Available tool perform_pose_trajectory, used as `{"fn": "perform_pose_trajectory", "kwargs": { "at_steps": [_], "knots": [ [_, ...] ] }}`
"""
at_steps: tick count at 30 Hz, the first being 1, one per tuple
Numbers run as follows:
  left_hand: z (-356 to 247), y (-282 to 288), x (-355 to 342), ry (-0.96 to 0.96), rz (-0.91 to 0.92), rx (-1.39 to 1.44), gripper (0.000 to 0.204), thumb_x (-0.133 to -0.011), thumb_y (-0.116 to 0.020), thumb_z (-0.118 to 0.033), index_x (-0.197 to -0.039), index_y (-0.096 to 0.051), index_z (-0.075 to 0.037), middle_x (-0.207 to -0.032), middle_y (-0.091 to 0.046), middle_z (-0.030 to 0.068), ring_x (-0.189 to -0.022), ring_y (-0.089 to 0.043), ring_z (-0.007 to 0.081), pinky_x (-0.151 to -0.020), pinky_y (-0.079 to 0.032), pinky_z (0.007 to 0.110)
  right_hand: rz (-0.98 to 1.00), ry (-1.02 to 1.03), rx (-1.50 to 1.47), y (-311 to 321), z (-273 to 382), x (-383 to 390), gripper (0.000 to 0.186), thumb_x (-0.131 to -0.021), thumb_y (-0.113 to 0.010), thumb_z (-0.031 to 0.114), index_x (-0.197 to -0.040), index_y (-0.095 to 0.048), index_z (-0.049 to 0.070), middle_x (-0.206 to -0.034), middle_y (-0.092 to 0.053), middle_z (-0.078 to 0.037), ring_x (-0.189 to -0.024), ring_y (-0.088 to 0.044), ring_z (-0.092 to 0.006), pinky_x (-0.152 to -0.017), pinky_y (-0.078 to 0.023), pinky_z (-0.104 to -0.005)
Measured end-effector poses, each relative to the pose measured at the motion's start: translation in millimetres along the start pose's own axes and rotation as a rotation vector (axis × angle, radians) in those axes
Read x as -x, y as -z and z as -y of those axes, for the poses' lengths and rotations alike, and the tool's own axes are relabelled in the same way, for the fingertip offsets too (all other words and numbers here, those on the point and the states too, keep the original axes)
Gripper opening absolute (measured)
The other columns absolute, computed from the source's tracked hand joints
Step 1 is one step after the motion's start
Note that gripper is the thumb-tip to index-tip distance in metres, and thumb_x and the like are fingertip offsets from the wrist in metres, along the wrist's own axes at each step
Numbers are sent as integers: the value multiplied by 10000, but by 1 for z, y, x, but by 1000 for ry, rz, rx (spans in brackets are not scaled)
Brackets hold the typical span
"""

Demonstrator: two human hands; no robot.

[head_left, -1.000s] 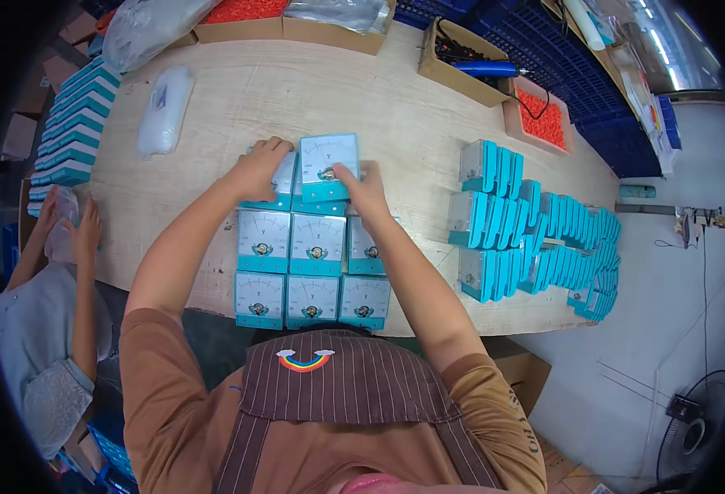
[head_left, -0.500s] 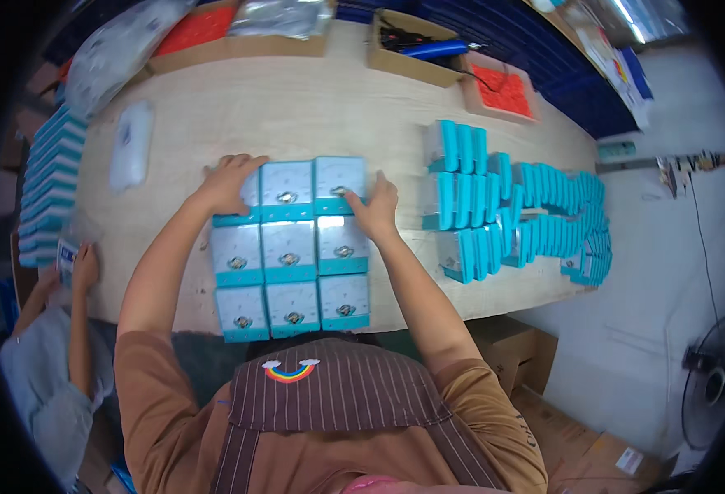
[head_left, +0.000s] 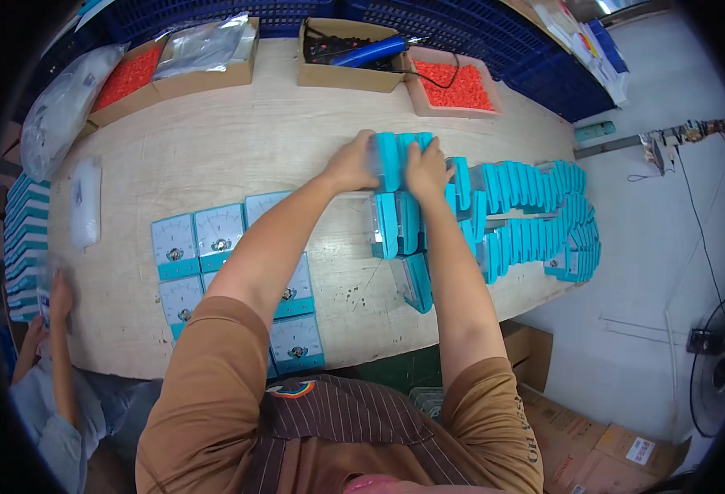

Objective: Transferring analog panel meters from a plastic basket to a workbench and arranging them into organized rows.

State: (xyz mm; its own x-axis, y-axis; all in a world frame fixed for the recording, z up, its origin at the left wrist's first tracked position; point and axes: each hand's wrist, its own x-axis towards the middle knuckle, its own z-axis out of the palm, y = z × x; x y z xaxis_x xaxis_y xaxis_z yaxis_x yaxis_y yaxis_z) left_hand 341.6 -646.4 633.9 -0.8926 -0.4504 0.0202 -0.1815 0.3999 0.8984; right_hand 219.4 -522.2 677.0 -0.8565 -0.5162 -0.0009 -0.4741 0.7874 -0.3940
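My left hand and my right hand press from both sides on a short row of upright analog panel meters with teal edges and clear covers. This row stands at the far left end of a large group of similar meters on the right of the table. More meters stand just nearer than my hands. On the left, a grid of meters lies with white dials facing up, partly hidden by my left arm.
Along the back sit a carton with a blue tool, a tray of red parts and a box of plastic bags. A plastic-wrapped roll lies left. At the left edge, a co-worker's hands are beside stacked teal-and-white pieces.
Both hands have left the flat grid of meters and moved right onto the upright row, closing on its sides. The whole view has shifted, so the grid now appears lower and further left.
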Motion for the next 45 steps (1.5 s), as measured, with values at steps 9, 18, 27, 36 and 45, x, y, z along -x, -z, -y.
{"fn": "perform_pose_trajectory", "kwargs": {
  "at_steps": [9, 18, 27, 36, 45],
  "knots": [
    [18, 213, 71, -77, -302, -417, 910, -520, -785, -174, -1349, -445, -19, -1210, -559, 216, -1128, -554, 337, -959, -470, 391, -51, 306, 376, 19, 14, 10, 979, -670, -789, 387, -1392, -321, -81, -1132, -545, -243, -982, -565, -392, -794, -510, -452],
    [55, 296, 166, 384, -3, -947, 930, -494, -775, -134, -1369, -467, -185, -1209, -534, 138, -1146, -524, 356, -917, -465, 529, 350, 182, -1103, -84, 182, 45, 830, -704, -810, 396, -1267, -406, -62, -1051, -591, -221, -932, -602, -242, -787, -505, -335],
    [86, 276, 169, 438, 121, -680, 1063, -491, -809, -58, -1440, -365, -243, -1337, -435, 124, -1293, -380, 375, -983, -413, 595, 576, -74, -990, -119, 213, 97, 727, -744, -794, 405, -1188, -446, -54, -1054, -587, -179, -924, -592, -239, -763, -504, -357],
    [76, 267, 146, 416, 280, -687, 1090, -547, -784, -29, -1471, -290, -330, -1455, -359, 120, -1352, -307, 386, -1006, -390, 604, 154, 111, 0, -117, 137, 87, 652, -752, -783, 292, -1224, -501, -58, -1047, -604, -229, -1013, -575, -328, -894, -457, -453],
    [-15, 110, 138, -280, 5, -269, 719, -651, -774, -132, -1305, -494, -28, -1230, -543, 188, -1161, -473, 375, -1019, -380, 425, -429, 355, -154, 27, 2, 130, 515, -886, -585, 183, -1325, -452, -51, -1354, -466, -240, -1295, -384, -414, -1064, -317, -497]
  ]
}}
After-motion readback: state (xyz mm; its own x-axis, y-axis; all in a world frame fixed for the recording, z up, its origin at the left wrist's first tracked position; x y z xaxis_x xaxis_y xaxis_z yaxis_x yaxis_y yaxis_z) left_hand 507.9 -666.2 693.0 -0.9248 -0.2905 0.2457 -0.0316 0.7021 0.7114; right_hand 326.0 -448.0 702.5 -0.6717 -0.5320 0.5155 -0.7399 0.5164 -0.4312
